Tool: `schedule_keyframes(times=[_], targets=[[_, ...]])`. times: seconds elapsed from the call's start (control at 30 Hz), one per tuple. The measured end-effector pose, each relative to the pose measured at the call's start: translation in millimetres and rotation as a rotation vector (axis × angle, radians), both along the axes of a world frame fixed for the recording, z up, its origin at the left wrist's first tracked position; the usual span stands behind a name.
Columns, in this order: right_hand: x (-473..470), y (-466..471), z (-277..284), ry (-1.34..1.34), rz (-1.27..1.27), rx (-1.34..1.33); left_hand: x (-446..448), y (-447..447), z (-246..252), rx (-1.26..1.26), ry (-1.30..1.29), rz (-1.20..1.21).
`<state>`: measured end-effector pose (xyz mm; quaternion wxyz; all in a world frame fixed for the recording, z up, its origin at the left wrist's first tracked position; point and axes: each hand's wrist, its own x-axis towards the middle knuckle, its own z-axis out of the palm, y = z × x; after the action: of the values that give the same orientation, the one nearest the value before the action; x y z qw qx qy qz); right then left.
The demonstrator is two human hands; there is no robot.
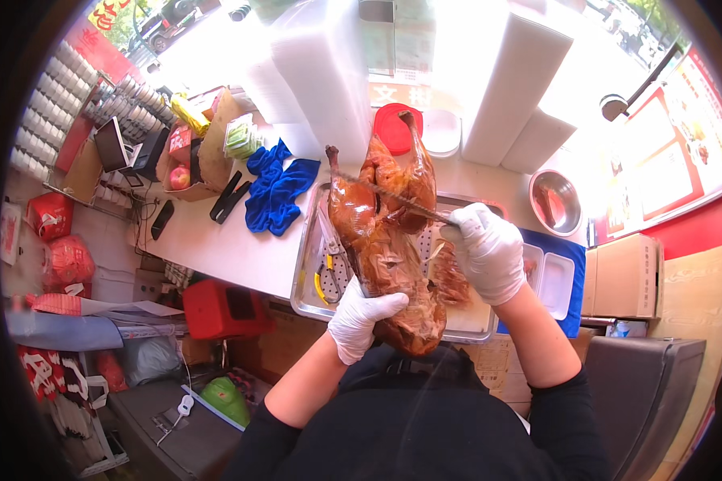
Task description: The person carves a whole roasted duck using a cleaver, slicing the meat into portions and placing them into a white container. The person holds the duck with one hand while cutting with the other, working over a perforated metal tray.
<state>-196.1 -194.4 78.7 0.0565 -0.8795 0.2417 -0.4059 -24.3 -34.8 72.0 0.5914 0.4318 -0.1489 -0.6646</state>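
Observation:
My gloved left hand (361, 318) grips the lower side of a whole roasted bird (391, 264), thumb on top. The bird is raised above a metal tray (304, 300), its legs pointing away from me. My gloved right hand (490, 252) is closed on the near end of a long, thin, dark rod or blade (391, 193) that crosses over the bird towards the left leg; its exact kind is unclear. In the tray lie scissors with yellow and black handles (325, 279) and a piece of roasted meat (450, 276), partly covered by the bird.
Left on the counter are a blue cloth (277, 192), a black stapler-like tool (230, 197) and a cardboard box (216, 132). Tall stacks of white foam boxes (517, 84) stand behind. On the right are a metal bowl (571, 207) and white plastic trays (556, 285) on another blue cloth (577, 252).

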Motion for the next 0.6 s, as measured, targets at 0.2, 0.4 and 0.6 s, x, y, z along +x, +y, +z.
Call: schedule_keyframes(times=[0.2, 0.4, 0.6], targets=[[-0.3, 6.8, -7.0, -0.032, -0.039, 0.064, -10.8, 3.6, -2.2, 0.012, 0.014, 0.015], [-39.0, -3.3, -28.1, 0.033, 0.004, 0.169, -11.8, 0.8, -5.6, -0.020, -0.142, 0.005], [-15.4, -2.8, -16.2, 0.107, -0.024, 0.093, -14.5, -8.2, -8.6, -0.086, -0.339, 0.003]])
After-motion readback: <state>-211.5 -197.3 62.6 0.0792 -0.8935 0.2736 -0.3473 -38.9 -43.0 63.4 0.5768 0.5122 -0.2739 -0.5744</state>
